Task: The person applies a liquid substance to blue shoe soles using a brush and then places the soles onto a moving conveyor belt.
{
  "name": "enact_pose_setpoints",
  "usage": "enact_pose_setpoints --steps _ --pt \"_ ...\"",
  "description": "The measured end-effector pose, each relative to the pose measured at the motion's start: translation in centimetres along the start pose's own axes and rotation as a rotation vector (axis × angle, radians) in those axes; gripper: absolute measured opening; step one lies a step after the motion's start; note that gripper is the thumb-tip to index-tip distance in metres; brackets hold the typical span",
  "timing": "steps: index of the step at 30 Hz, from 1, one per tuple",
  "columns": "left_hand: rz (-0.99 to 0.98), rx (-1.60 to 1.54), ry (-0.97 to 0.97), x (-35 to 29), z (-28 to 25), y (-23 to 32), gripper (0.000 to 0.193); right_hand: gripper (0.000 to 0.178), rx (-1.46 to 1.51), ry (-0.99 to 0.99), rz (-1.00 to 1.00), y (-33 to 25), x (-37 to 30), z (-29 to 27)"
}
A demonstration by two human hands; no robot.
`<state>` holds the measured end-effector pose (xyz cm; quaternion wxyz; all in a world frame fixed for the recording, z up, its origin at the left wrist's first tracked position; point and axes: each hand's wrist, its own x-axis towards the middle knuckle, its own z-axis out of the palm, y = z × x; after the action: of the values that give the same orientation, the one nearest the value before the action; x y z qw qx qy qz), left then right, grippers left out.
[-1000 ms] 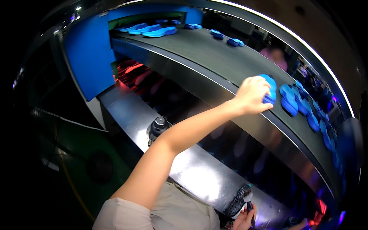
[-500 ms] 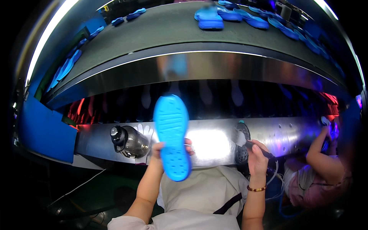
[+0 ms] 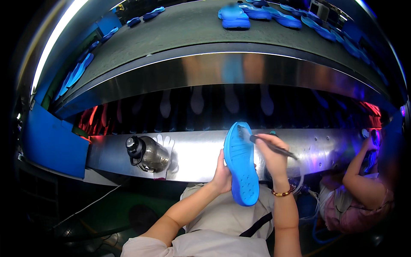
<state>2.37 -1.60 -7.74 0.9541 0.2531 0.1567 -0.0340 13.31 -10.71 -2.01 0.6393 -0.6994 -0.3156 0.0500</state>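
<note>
A bright blue shoe sole (image 3: 242, 167) is held up over the metal ledge, its ridged and pitted face turned up. My left hand (image 3: 221, 174) grips its left side, thumb along the edge and the other fingers mostly hidden beneath. In my right hand (image 3: 275, 158) is a dark-handled brush (image 3: 280, 150), with a pale tube hanging near its rear end. The pale bristles, slightly blurred, meet the upper end of the sole, just inside its raised rim. A dark holder (image 3: 267, 174) on the ledge is mostly hidden behind my right hand and the sole.
A dark translucent jug (image 3: 154, 156) stands left on the metal ledge (image 3: 195, 150), with a white glove (image 3: 167, 143) beside it. Sole shapes (image 3: 197, 100) line the dark gap behind. Blue soles (image 3: 235, 19) lie on the green belt (image 3: 171, 38). Another person (image 3: 364, 184) sits at right.
The sole has moved right and tilted. The brush has left the dark holder and swung left onto the sole's upper end.
</note>
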Motion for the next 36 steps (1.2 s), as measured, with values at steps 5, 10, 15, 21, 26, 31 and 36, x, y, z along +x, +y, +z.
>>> enact_pose_setpoints --steps 5,10,15,21,26,31,36 --pt "0.119 -0.005 0.136 0.3 -0.2 1.4 0.085 0.015 -0.300 -0.200 -0.361 -2.9 -2.8 0.9" --pt "0.214 0.011 0.035 -0.8 -2.5 4.1 0.086 0.013 -0.219 -0.603 -0.209 -2.8 -5.4 -2.2" --pt "0.111 -0.140 -0.046 -2.2 0.4 3.2 0.094 0.016 0.167 -0.320 -0.012 -3.9 -1.9 -3.0" --pt "0.049 -0.123 -0.064 -2.2 3.5 3.8 0.087 0.018 0.117 -0.575 -0.264 -5.4 -1.1 -2.2" --pt "0.109 0.002 -0.141 -2.5 3.5 4.0 0.087 0.019 0.306 -0.312 0.036 -5.0 -0.8 -3.0" --pt "0.283 0.036 -0.149 -2.1 3.6 5.1 0.098 0.018 0.368 -0.616 -0.229 -5.4 -0.7 -3.7" --pt "0.442 -0.004 -0.087 -1.2 3.5 5.6 0.103 0.021 0.083 -0.523 -0.291 -4.3 -0.9 -3.3"
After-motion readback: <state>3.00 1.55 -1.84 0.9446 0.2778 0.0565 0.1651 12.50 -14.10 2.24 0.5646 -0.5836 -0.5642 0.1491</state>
